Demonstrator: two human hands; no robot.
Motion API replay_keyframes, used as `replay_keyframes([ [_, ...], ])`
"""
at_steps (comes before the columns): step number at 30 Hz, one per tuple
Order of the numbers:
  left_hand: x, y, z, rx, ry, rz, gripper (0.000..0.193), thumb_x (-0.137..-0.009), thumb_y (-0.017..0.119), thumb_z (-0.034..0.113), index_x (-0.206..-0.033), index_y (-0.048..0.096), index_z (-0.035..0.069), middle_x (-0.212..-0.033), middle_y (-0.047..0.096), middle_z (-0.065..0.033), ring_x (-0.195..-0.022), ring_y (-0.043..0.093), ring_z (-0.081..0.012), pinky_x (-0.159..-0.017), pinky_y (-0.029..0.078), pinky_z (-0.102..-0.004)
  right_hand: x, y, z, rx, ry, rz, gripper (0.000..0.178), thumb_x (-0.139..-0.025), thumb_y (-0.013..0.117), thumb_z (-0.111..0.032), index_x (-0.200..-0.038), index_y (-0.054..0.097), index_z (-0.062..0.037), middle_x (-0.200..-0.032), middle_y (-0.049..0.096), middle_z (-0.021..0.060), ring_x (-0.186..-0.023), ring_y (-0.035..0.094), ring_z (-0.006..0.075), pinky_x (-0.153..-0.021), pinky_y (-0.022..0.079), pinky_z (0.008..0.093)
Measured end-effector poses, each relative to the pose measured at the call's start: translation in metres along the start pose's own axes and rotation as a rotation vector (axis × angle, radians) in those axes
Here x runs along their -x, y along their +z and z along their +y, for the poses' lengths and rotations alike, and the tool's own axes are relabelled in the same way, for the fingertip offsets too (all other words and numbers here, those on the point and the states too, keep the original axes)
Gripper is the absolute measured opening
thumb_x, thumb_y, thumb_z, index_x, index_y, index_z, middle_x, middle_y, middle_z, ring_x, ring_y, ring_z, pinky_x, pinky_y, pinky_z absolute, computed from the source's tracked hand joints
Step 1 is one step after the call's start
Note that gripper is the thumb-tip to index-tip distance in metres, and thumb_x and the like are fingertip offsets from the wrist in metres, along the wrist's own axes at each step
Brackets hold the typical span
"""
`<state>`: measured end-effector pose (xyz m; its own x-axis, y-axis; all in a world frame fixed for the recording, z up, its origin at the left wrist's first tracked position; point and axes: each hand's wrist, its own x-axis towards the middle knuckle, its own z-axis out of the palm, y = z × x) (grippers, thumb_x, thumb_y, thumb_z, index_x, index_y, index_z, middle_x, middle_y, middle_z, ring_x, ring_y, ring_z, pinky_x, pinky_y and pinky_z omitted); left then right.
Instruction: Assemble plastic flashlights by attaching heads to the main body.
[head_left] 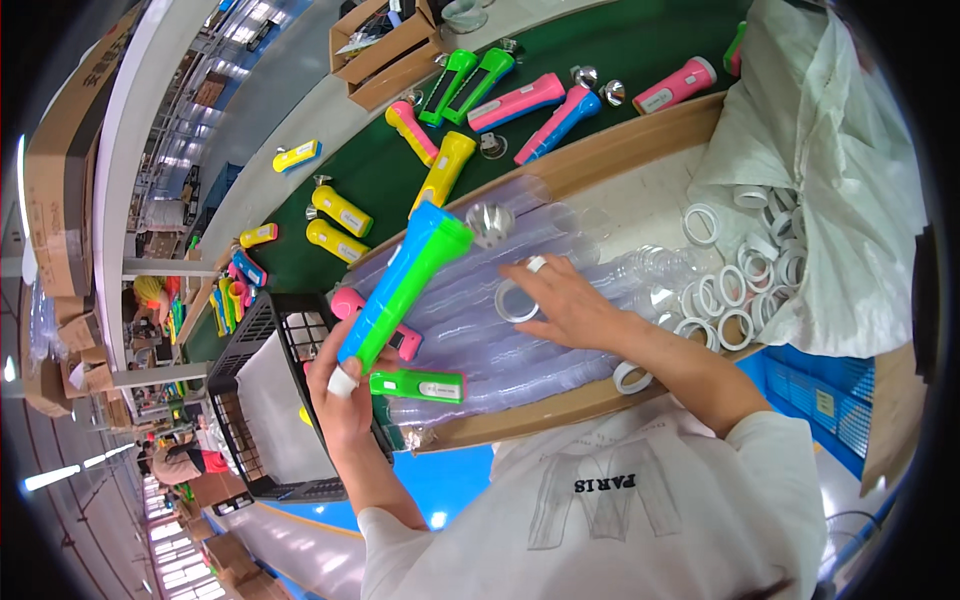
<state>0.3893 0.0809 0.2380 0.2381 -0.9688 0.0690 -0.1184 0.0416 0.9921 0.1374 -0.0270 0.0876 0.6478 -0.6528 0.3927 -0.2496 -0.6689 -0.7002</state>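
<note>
My left hand (343, 390) is wrapped round the lower end of a blue and green flashlight (405, 285), its wide head tilted up and to the right. Beside that head hangs a shiny reflector (490, 225). Between the thumb and fingers of my right hand (570, 305) is a white ring (517, 300), over the stacked clear plastic discs (470, 335). White wrapping shows on a finger of each hand. Close to my left hand lie a green flashlight (425, 386) and a pink one (408, 342), partly hidden.
Loose white rings (735, 287) spill from a pale sack (810, 180) at the right. Yellow flashlights (343, 213), green ones (480, 85) and pink ones (675, 85) lie on the green belt (370, 150). A black crate (262, 400) stands left, a cardboard box (385, 55) at the back.
</note>
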Motion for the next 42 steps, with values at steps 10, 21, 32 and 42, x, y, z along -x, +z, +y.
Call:
replay_keyframes([
  [10,0.027,0.007,0.023,-0.079,-0.054,-0.114,0.050,-0.085,0.062,0.028,-0.118,0.058,-0.009,-0.100,0.064,-0.0176,-0.072,0.067,-0.0243,-0.060,0.056,-0.0337,0.012,-0.052,-0.025,-0.180,0.056,0.221,0.081,-0.075,0.073,-0.010,-0.145,0.031,-0.0073,-0.130,0.047,0.0228,-0.123,0.045,0.0398,-0.101,0.040,0.0436],
  [21,0.014,0.034,0.052,-0.337,-0.046,-0.246,0.037,-0.087,0.059,0.013,-0.118,0.059,-0.007,-0.099,0.057,-0.0120,-0.079,0.065,-0.0205,-0.066,0.055,-0.0300,0.035,-0.071,-0.015,-0.081,-0.011,0.202,0.067,-0.076,0.075,-0.014,-0.134,0.043,-0.0084,-0.126,0.051,0.0194,-0.120,0.048,0.0368,-0.099,0.042,0.0423],
  [32,-0.011,0.057,0.019,0.128,-0.504,-0.670,0.066,-0.072,0.066,0.016,-0.132,0.048,-0.003,-0.109,0.062,-0.0142,-0.087,0.063,-0.0218,-0.071,0.052,-0.0327,0.046,-0.115,-0.033,-0.506,0.031,0.082,0.063,-0.082,0.068,-0.027,-0.137,0.044,-0.0069,-0.131,0.051,0.0139,-0.124,0.044,0.0328,-0.108,0.030,0.0437],
  [42,-0.002,0.085,0.025,-0.223,-0.042,-0.930,0.064,-0.067,0.077,0.009,-0.128,0.059,0.003,-0.114,0.066,-0.0141,-0.096,0.066,-0.0233,-0.081,0.052,-0.0333,0.058,-0.090,-0.063,-0.373,-0.449,0.383,0.043,-0.095,0.049,-0.035,-0.117,0.054,0.0017,-0.113,0.057,0.0224,-0.099,0.059,0.0382,-0.083,0.048,0.0516],
])
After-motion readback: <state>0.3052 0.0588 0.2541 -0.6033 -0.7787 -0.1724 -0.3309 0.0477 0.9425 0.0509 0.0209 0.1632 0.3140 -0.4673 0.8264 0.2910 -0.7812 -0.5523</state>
